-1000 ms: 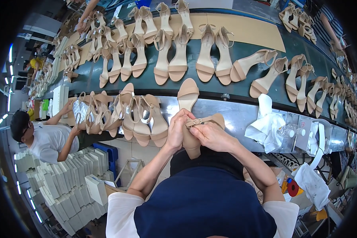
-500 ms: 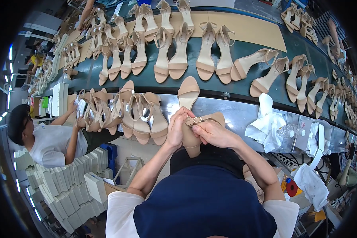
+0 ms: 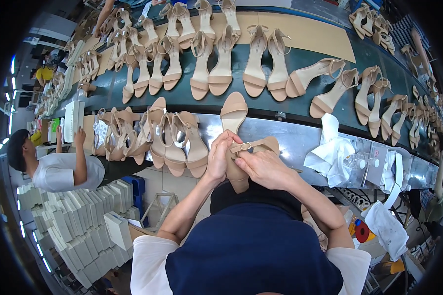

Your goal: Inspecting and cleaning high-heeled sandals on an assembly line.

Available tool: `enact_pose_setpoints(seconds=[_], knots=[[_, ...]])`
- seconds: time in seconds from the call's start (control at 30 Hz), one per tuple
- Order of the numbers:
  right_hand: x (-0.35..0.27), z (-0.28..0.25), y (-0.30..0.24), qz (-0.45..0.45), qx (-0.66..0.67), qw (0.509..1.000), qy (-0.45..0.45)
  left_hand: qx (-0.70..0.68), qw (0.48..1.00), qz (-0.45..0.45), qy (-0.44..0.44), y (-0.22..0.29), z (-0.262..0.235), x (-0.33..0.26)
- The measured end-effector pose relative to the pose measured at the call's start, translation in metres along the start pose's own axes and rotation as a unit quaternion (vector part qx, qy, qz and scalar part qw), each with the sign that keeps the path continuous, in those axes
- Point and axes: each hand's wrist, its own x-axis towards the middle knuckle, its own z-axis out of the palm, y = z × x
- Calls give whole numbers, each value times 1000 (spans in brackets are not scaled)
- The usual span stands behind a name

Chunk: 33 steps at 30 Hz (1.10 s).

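Observation:
A beige heeled sandal (image 3: 241, 177) lies between my hands at the near edge of the metal bench (image 3: 290, 135). My left hand (image 3: 219, 158) grips its side. My right hand (image 3: 264, 168) pinches the ankle strap with a small metal buckle (image 3: 245, 146) at the top of the sandal. A second beige sandal (image 3: 234, 112) lies sole-up just beyond my hands, toe pointing away. To the left a cluster of matching sandals (image 3: 172, 142) with silvery insoles rests on the bench.
Many beige sandals (image 3: 221, 59) lie in rows on the green conveyor belt (image 3: 300, 105) beyond. White crumpled paper (image 3: 330, 152) and a clear bottle (image 3: 355, 160) sit right. A person in white (image 3: 59, 169) works at left. Stacked white boxes (image 3: 79, 221) stand lower left.
My hands stay on the sandal and shift slightly on the strap. The person at left has raised a hand toward the bench.

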Motion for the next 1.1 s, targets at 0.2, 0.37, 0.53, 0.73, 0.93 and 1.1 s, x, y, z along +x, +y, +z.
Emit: enact_pose_setpoints(seconds=[0.2, 0.37, 0.53, 0.73, 0.93, 1.1], knots=[[-11, -4, 10, 55, -38, 998, -5, -14, 1000, -2, -13, 0, -1, 1], [-70, -20, 66, 248, 82, 930, 259, 92, 988, 118, -38, 19, 19, -7], [-107, 0, 179, 314, -102, 879, 343, 236, 942, 168, -168, -41, 50, -2], [-105, 32, 189, 277, -218, 850, 392, 380, 875, 162, -253, -3, 35, -33], [-79, 51, 173, 239, -14, 882, 405, 130, 990, -2, 53, 3, -45, 28], [-30, 80, 161, 260, 460, 794, 301, 6, 967, -242, 75, -116, -91, 51]])
